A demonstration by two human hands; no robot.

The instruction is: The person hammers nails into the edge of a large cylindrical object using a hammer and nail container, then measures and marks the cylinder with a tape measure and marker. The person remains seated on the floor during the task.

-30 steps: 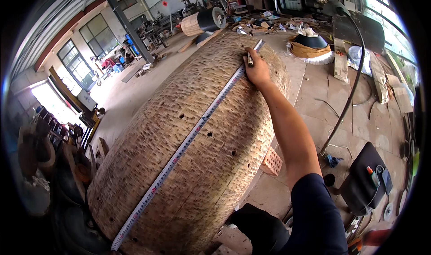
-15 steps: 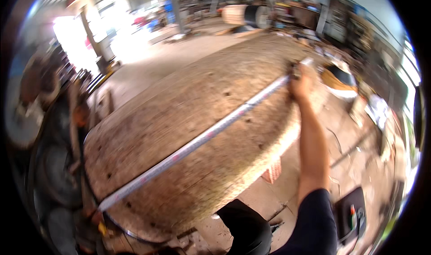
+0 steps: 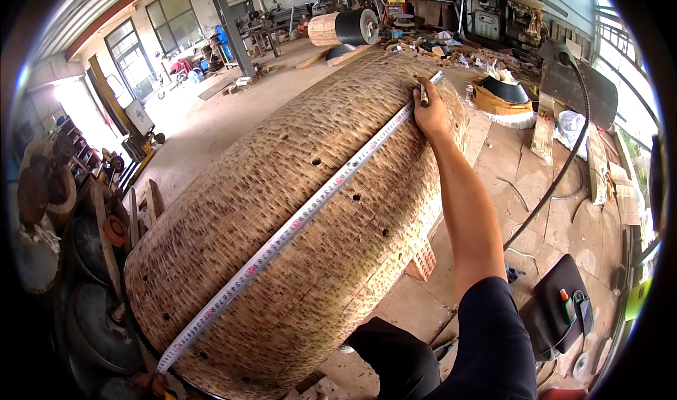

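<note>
A large rough brown drum (image 3: pixel 282 188) with small dark holes lies on its side before me. The white blade of a tape measure (image 3: pixel 310 213) stretches along it, from the near left end to the far right end. My right hand (image 3: pixel 431 114) rests at the blade's far end, its fingers closed around a short dark pen (image 3: pixel 423 95). At the near left end my left hand (image 3: pixel 156 382) is only partly visible, low and in shadow, closed at the near end of the tape. The tape's case is mostly hidden.
Dark round metal parts (image 3: pixel 99 322) crowd the left side. A brick-like support (image 3: pixel 422 260) shows under the drum. On the right are a black hose (image 3: pixel 564 167) and a dark seat (image 3: pixel 557 308) with small items. A second, smaller drum (image 3: pixel 338 28) lies farther back.
The view has shifted and become sharper. The tape stays stretched along the drum, with my right hand still at its far end and my left hand at the near end.
</note>
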